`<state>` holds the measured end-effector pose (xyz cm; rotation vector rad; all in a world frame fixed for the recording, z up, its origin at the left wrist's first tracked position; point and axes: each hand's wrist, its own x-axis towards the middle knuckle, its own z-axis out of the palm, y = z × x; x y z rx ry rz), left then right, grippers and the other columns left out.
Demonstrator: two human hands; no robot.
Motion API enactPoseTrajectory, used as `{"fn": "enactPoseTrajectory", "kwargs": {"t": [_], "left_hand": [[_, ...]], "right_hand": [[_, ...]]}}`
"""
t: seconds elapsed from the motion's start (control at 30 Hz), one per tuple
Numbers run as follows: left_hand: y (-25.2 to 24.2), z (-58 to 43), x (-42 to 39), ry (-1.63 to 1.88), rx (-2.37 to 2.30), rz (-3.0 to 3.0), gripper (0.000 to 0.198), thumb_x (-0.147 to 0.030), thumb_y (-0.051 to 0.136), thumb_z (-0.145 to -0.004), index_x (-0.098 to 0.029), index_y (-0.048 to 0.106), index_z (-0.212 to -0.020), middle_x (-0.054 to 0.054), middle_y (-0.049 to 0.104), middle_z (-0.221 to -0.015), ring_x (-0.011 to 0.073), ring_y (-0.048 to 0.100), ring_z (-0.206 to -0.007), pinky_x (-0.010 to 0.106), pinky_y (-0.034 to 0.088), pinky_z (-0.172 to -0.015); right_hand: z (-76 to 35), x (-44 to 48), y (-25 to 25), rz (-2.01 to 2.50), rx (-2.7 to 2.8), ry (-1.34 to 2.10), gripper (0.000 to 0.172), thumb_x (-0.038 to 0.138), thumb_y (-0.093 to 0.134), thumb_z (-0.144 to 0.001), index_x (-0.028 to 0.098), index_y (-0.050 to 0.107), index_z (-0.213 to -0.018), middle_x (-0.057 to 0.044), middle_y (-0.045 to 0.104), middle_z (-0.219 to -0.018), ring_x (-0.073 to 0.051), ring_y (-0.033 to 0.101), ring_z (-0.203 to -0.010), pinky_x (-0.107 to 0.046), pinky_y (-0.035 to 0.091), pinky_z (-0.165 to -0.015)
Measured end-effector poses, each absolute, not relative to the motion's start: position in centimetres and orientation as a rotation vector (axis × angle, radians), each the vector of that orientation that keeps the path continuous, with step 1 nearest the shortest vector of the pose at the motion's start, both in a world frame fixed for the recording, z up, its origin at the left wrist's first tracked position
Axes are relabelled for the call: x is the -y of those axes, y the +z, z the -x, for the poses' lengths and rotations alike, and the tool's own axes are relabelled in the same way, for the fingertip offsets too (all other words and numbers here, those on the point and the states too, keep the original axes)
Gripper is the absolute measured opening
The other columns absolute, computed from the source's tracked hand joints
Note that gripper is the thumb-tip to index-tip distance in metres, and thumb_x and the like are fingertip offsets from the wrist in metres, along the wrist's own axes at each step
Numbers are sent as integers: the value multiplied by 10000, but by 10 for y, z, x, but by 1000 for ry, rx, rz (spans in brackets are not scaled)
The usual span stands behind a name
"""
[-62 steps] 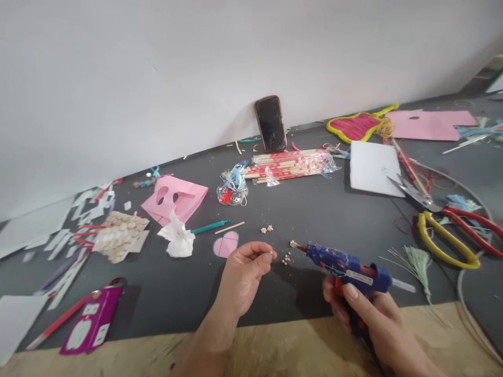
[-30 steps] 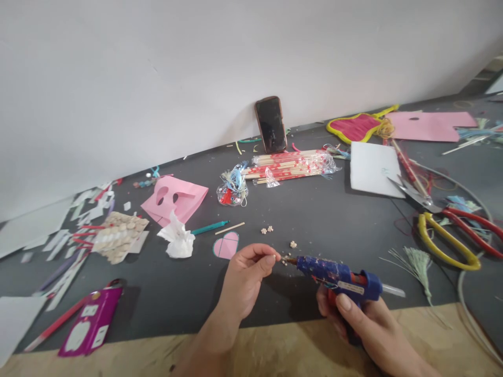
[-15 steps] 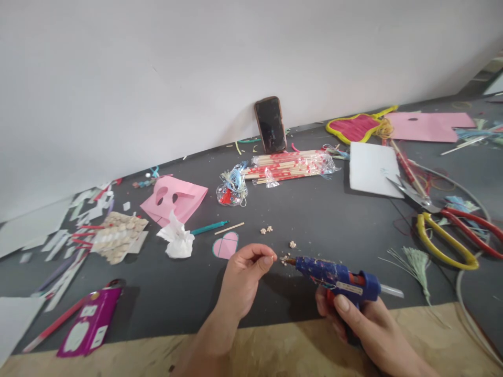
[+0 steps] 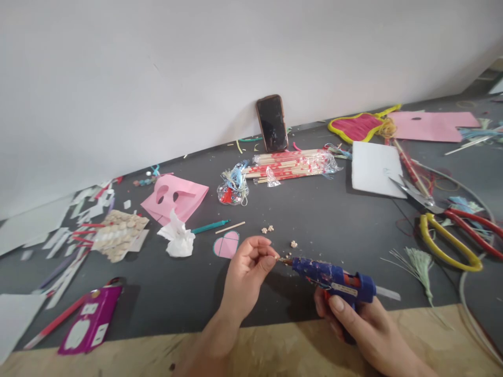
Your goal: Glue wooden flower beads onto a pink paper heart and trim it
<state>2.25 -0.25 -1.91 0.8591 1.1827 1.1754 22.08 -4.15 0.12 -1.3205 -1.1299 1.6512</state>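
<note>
Gripped in my right hand (image 4: 359,322) is a blue hot glue gun (image 4: 334,278), its nozzle pointing left. My left hand (image 4: 249,275) is closed in a pinch, thumb against fingertips, on a tiny pale bead-like piece (image 4: 277,257). The nozzle tip is at or very near that piece; I cannot tell whether they touch. Just beyond the nozzle sits a small cluster of pale beads (image 4: 294,244), with two similar bead clusters (image 4: 268,230) a little to its left. A pink paper heart (image 4: 227,245) lies beside my left hand.
Large scissors (image 4: 444,212) with yellow and red handles and a pale green tassel (image 4: 419,267) lie right. Wrapped sticks (image 4: 293,165) lie before a propped phone (image 4: 272,123). Crumpled tissue (image 4: 176,238), pink paper (image 4: 176,196) and a purple packet (image 4: 91,322) are left.
The glue gun has moved slightly left, bringing its nozzle up to the piece in my left fingers. My left hand keeps its pinch.
</note>
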Motion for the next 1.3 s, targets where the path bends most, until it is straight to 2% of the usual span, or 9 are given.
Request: {"fn": "enactPoseTrajectory", "kwargs": {"t": [0.43,0.73,1.3], "left_hand": [[-13,-25,3,1182,-1322,-1061,261,-309,663,-802,-201,534,-1001,19,683,-790,142,625,-735,255,476,-692],[-12,-24,3,1190,-1327,-1081,261,-289,662,-804,-210,523,-1011,4,687,-782,125,625,-726,238,474,-691],[-11,-25,3,1201,-1334,-1082,285,-315,667,-801,-210,517,-1019,12,685,-769,145,632,-723,259,474,-689]], "right_hand": [[-220,41,2,1353,1183,1618,396,563,549,-837,181,552,-730,22,494,-584,-87,393,-469,-227,322,-445],[-220,40,3,1355,1243,1588,424,562,531,-849,181,534,-661,31,452,-528,-90,370,-476,-232,303,-457],[-222,43,-3,1410,1216,1601,437,581,539,-835,178,546,-667,25,459,-531,-94,388,-468,-234,301,-451]]}}
